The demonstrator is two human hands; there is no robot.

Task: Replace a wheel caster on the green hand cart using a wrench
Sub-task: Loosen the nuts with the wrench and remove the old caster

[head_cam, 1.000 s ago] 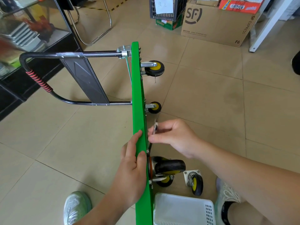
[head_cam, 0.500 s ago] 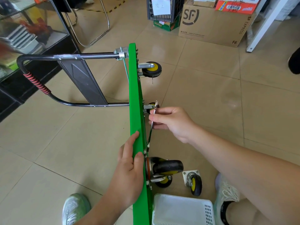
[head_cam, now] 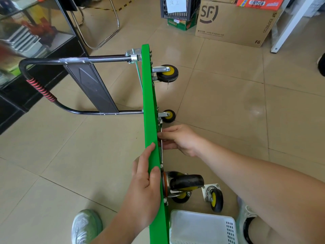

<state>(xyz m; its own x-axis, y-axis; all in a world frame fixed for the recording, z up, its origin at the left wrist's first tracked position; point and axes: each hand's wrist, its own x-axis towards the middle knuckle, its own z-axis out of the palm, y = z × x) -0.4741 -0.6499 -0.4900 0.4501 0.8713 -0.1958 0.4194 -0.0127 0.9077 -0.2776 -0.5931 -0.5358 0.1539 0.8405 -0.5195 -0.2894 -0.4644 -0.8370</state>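
**Tiled floor (head_cam: 228, 111), cart tipped on its side**

We look down on a beige tiled floor, with a cardboard box (head_cam: 232, 25) against the far side, its top cut off by the frame. In the middle stands the green hand cart (head_cam: 149, 103), tipped on its side so that we see the deck edge-on. Its black handle (head_cam: 52, 61) reaches out to the left and its wheels point right.

The left hand (head_cam: 144, 187) grips the deck's upper edge, with fingers and thumb curled over it. The right hand (head_cam: 181, 138) is closed round the wrench (head_cam: 161, 152), a thin silver bar lying close against the underside. Most of the wrench is hidden by the fingers and the deck's rim, so we cannot tell which bolt it sits on.

Just nearer to us the mounted caster (head_cam: 186, 182) juts out from the underside, its plate partly hidden behind the deck's rim. A loose caster (head_cam: 213, 198) stands on the floor near it. Beside that is a white basket (head_cam: 198, 228), cut off at the bottom of the frame, and we cannot make out its contents.
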